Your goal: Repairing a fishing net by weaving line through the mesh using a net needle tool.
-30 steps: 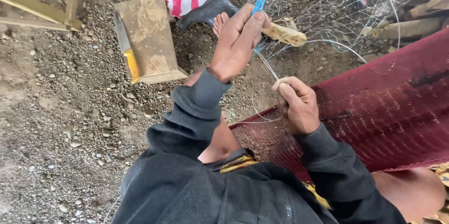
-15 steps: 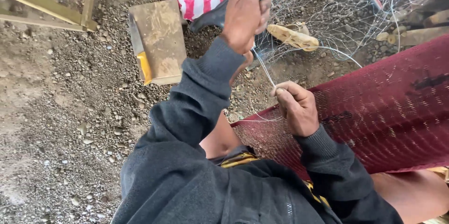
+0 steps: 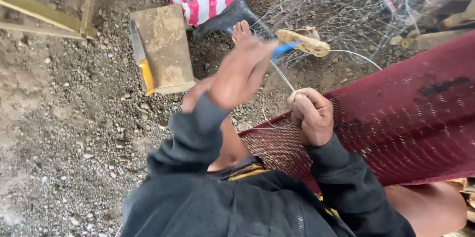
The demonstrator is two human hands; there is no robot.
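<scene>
1. Left hand, centre frame, has dropped back from the top edge, where it was half a second ago; motion-blurred, clamped on a blue netting needle.
2. Right hand unmoved, fisted on the red net edge, pinching the pale twine.
3. Hands apart, twine taut between them; reads as a stitch drawn tight.
4. Wooden block lies upper left.

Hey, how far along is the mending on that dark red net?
Done: hard to judge; the dark red mesh net lies spread over the lap, with no finished seam visible. In hand: the right hand pinches the net's edge and a thin pale line; the left hand, blurred, holds a blue netting needle. Left: a tangled pale net lies beyond.
</scene>
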